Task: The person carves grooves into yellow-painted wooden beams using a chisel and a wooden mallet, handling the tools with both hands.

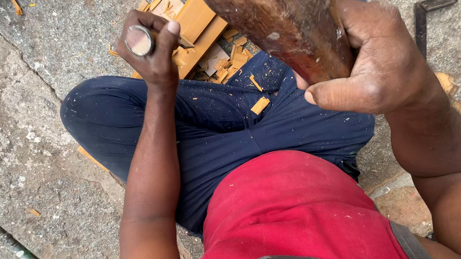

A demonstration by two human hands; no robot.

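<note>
Raised close to the camera, the right hand (383, 59) is clamped around a dark brown wooden mallet (279, 11), whose thick head tilts up and to the left. Farther off, the left hand (151, 48) is wrapped tight on a chisel (139, 40), only its round, flat butt end showing above the fist. The chisel stands over an orange-brown wooden piece (199, 29) lying on the concrete floor (13, 120) beyond the person's navy trousers (224, 130). Wood chips (232, 61) lie scattered around the piece and on the trousers. A metal square (425, 15) lies far right.
</note>
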